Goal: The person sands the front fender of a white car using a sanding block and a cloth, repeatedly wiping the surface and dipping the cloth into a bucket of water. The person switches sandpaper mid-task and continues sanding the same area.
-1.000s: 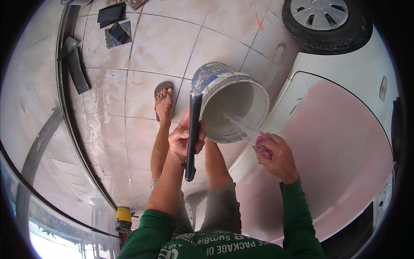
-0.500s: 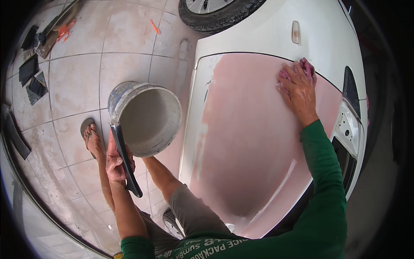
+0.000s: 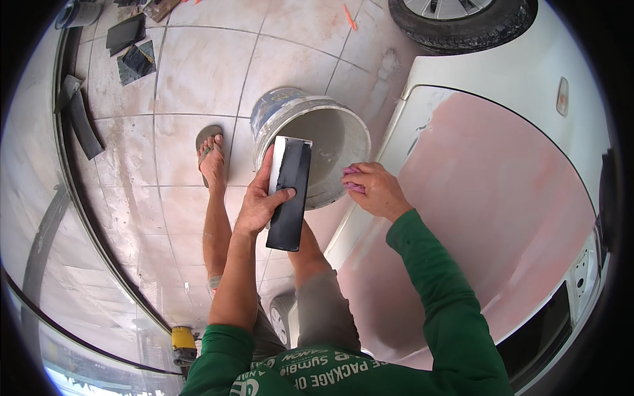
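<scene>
My left hand point(image 3: 257, 207) grips a long, flat sanding block point(image 3: 290, 204), black with a pale strip along one side, its thumb lying across the black face. The block is tilted upright in front of a bucket point(image 3: 362, 142) of cloudy greyish water. At the bucket's right rim, my right hand point(image 3: 381, 193) is closed around a crumpled pink rag point(image 3: 353, 177); much of the rag is hidden in the fingers. To the right lies a white car door point(image 3: 422, 99) with a broad patch of pink filler or primer point(image 3: 489, 191), smooth and dull.
A car wheel point(image 3: 462, 23) stands at the far side. On the tiled floor point(image 3: 198, 72) lie dark sandpaper pieces point(image 3: 135, 63), a curved dark strip point(image 3: 84, 125) and an orange scrap point(image 3: 349, 17). A yellow and black object point(image 3: 183, 342) sits at lower left, by a long dark-edged panel.
My right hand has left the pink panel and come left with the rag to the bucket's rim. The sanding block has turned to show its broad face. The view has shifted left.
</scene>
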`<move>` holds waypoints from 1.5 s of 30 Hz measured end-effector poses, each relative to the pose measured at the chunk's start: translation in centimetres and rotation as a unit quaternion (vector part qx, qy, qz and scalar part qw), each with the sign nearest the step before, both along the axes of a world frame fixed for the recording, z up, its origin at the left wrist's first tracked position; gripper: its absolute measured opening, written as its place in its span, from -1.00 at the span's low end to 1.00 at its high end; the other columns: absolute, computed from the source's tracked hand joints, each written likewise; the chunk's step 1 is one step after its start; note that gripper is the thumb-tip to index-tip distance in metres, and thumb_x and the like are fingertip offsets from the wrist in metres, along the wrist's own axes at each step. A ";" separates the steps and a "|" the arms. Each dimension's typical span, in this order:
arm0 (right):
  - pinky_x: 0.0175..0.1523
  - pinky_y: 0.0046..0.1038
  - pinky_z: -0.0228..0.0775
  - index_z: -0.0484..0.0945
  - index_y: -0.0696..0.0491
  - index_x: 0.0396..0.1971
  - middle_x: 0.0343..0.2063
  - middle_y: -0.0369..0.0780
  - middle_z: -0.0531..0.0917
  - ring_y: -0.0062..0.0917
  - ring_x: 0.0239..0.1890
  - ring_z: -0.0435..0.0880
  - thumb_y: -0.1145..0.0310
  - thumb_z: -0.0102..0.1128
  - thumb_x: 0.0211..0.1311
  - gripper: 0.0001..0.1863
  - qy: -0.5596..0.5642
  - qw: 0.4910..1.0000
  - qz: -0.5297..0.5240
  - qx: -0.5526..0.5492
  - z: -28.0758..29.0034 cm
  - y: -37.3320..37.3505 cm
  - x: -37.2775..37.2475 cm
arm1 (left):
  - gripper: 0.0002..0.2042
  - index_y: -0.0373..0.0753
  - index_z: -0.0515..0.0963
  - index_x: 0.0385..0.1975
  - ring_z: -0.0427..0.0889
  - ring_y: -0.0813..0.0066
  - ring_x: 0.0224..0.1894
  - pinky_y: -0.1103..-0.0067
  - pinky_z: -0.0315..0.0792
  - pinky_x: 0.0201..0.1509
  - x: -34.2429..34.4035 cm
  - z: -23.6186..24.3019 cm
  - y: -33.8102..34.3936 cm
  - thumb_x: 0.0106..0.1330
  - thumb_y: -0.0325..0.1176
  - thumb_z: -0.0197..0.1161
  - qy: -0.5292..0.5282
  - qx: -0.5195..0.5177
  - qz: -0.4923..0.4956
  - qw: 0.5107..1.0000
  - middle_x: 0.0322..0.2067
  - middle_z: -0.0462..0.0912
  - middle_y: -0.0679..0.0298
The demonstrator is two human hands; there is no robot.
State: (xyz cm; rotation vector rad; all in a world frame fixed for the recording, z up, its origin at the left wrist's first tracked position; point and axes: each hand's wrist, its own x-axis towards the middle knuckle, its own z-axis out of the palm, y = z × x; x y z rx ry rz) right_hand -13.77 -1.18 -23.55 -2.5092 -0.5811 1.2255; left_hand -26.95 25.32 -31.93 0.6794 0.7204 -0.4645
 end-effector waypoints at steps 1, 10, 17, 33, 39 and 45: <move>0.25 -0.13 0.56 0.82 -0.10 -0.15 -0.03 -0.29 0.77 -0.18 0.05 0.69 0.26 0.43 0.22 -0.78 0.013 1.000 0.014 0.003 -2.0 0.4 -1.2 | 0.02 -0.23 0.03 0.70 0.51 0.37 0.42 0.50 0.38 0.49 0.6 0.4 -1.0 0.22 -0.66 0.44 0.020 0.004 -0.013 1.000 0.51 0.43 0.11; 0.25 -0.09 0.57 0.80 -0.08 -0.07 -0.08 -0.12 0.80 -0.15 0.07 0.79 0.20 0.40 0.17 -0.68 -0.025 0.986 0.043 -0.160 -20.6 4.0 -1.1 | -0.27 -0.29 0.44 0.45 0.55 -0.14 0.39 0.21 0.39 0.53 6.9 -21.2 -7.4 0.20 -0.30 0.41 -0.040 0.489 -0.326 0.808 0.29 0.60 -0.22; 0.20 -0.19 0.60 0.73 0.06 0.05 -0.04 -0.06 0.82 -0.08 0.04 0.80 0.25 0.42 0.19 -0.58 0.298 0.943 -0.124 -0.083 -18.3 -0.3 -7.0 | -0.17 -0.31 0.34 0.53 0.56 -0.07 0.41 0.24 0.39 0.52 3.7 -13.5 -7.9 0.19 -0.34 0.44 -0.011 0.396 -0.386 0.833 0.36 0.56 -0.18; -0.11 -0.60 0.45 0.77 0.14 -0.05 -0.32 -0.46 0.66 -0.80 -0.28 0.53 0.28 0.49 0.43 -0.74 0.271 0.783 -0.509 0.232 -2.9 3.5 -1.8 | 0.05 -0.28 -0.10 0.72 0.44 0.47 0.43 0.48 0.34 0.51 0.6 4.3 -3.2 0.28 -0.64 0.46 -0.025 0.033 -0.054 0.998 0.50 0.39 0.15; -0.07 -0.58 0.51 0.77 0.15 -0.05 -0.30 -0.41 0.71 -0.77 -0.23 0.60 0.32 0.57 0.35 -0.71 0.237 0.810 -0.484 0.231 -3.1 5.9 -1.8 | 0.02 -0.25 0.00 0.70 0.48 0.47 0.42 0.46 0.40 0.50 -0.2 3.2 -3.8 0.32 -0.51 0.55 0.021 -0.010 0.015 1.000 0.47 0.46 0.21; 0.13 -0.55 0.56 0.77 0.14 0.03 -0.12 -0.33 0.80 -0.69 -0.06 0.69 0.34 0.56 0.36 -0.68 0.276 0.741 -0.554 0.262 -5.6 5.6 -2.0 | -0.06 -0.20 0.13 0.68 0.56 0.47 0.36 0.46 0.43 0.48 -1.7 2.0 -2.9 0.33 -0.49 0.55 0.071 -0.118 0.084 0.987 0.41 0.54 0.25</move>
